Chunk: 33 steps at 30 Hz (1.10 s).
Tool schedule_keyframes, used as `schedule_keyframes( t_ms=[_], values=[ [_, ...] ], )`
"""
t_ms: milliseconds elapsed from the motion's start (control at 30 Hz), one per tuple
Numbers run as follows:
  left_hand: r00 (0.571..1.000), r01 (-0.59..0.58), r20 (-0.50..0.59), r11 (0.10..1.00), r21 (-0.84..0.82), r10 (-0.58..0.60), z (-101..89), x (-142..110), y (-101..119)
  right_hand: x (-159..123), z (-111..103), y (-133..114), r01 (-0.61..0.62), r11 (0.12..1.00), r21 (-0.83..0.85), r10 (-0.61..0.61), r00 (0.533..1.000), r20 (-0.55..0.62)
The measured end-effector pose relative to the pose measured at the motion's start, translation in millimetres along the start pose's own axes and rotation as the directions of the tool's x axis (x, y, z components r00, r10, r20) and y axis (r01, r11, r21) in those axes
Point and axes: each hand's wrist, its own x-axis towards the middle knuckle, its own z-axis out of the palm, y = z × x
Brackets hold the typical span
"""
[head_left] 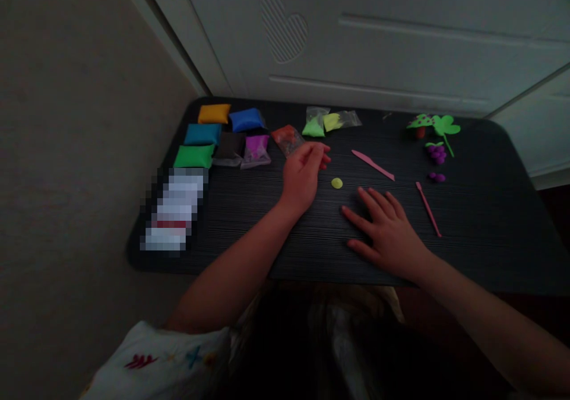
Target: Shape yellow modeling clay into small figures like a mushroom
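A small flattened yellow disc of modelling clay (337, 183) lies on the dark table between my two hands. To its left, my left hand (301, 177) rests on its side with the fingers curled in and the thumb laid against them; whatever is in them, if anything, is hidden. My right hand (385, 225) is spread palm down on the table, just right of and nearer than the disc, and holds nothing. Beyond it lies a pink clay knife (373, 165). Further right is a thin pink modelling tool (428, 210).
Clay packets stand at the back left, among them a blue one (247, 120), a green one (194, 156) and an opened red one (287, 139). A blurred-out phone-like object (176, 210) lies at left. Purple clay grapes (436, 153) and a green clay clover (445, 126) sit back right.
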Motion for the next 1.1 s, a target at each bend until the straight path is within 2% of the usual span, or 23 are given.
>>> schedule_keyframes(
  t_ms=[67, 200, 333, 467, 567, 733, 900, 1100],
  values=[
    [1.000, -0.004, 0.002, 1.000, 0.009, 0.004, 0.3, 0, 0, 0, 0, 0, -0.024, 1.000, -0.010, 0.024, 1.000, -0.012],
    [1.000, 0.013, -0.001, 0.999, 0.032, -0.013, 0.4, -1, 1, 0, 0, -1, 0.077, 0.997, 0.019, -0.078, 0.996, 0.040],
    [1.000, 0.006, 0.007, 1.000, 0.026, -0.006, 0.5, -1, 1, 1, 0, 1, -0.022, 1.000, -0.019, 0.022, 1.000, -0.012],
    [1.000, 0.015, 0.015, 1.000, 0.018, -0.016, 0.7, 0, 0, 0, 1, -4, 0.074, 0.997, 0.025, -0.075, 0.996, 0.040],
    [1.000, 0.009, 0.018, 1.000, 0.019, -0.009, 0.6, -1, 0, -1, 2, -6, 0.073, 0.997, 0.041, -0.075, 0.996, 0.039],
    [1.000, 0.002, 0.026, 1.000, 0.027, -0.003, 0.5, -2, 1, 0, 0, 4, 0.094, 0.992, 0.084, -0.097, 0.995, 0.031],
    [0.999, 0.000, 0.034, 1.000, 0.023, -0.001, 1.9, -3, 2, 2, -1, 15, 0.043, 0.995, 0.094, -0.043, 0.999, -0.004],
    [0.999, -0.008, 0.037, 1.000, 0.022, 0.007, 2.1, -3, 2, 6, 2, 10, 0.165, 0.986, -0.002, -0.165, 0.986, 0.024]
  ],
)
